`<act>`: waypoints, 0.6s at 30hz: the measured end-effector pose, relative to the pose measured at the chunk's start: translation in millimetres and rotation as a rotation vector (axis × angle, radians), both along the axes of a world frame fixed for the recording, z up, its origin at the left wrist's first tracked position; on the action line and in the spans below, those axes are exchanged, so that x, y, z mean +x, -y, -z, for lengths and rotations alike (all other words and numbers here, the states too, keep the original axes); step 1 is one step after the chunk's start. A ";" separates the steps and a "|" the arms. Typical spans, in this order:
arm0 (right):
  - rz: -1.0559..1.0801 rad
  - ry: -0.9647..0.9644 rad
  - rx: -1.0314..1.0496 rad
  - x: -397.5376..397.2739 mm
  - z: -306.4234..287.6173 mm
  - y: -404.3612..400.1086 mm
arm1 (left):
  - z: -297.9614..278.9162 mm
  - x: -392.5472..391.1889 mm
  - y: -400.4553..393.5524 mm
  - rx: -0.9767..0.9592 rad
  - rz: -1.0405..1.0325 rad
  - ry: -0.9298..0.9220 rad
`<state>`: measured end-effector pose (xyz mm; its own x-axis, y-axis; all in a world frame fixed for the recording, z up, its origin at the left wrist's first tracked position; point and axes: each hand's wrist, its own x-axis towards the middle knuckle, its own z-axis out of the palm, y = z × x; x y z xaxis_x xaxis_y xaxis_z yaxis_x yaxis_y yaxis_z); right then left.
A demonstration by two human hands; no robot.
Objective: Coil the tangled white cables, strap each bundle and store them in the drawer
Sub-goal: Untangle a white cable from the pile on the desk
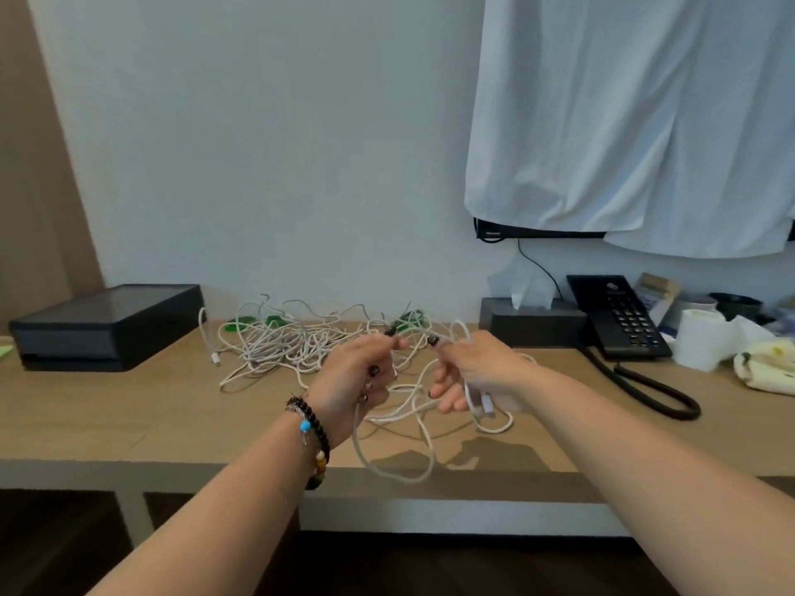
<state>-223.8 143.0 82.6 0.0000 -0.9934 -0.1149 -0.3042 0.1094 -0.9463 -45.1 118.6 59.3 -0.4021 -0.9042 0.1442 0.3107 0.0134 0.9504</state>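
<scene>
Head view: left hand [357, 376] and right hand [469, 372] each pinch a thin white cable [400, 423] near the tangled white pile [284, 342]; best to draw even loops, keeping slack off the pile.

Cable tangle [279, 342] on desk [129, 406], box [107, 326] left, phone [619, 316] right.

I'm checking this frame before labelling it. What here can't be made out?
Head view only:
- Drawer: not in view; the desk front is cut off below.
- Green straps: half buried under the cable pile, count unclear.
- Held cable: how it runs through the left hand and right hand is hidden by the fingers.
- Phone keys: too small.
</scene>
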 end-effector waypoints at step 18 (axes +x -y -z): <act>0.269 0.365 -0.092 -35.2 73.8 146.3 | 39.9 -72.8 151.8 0.164 -0.586 -0.063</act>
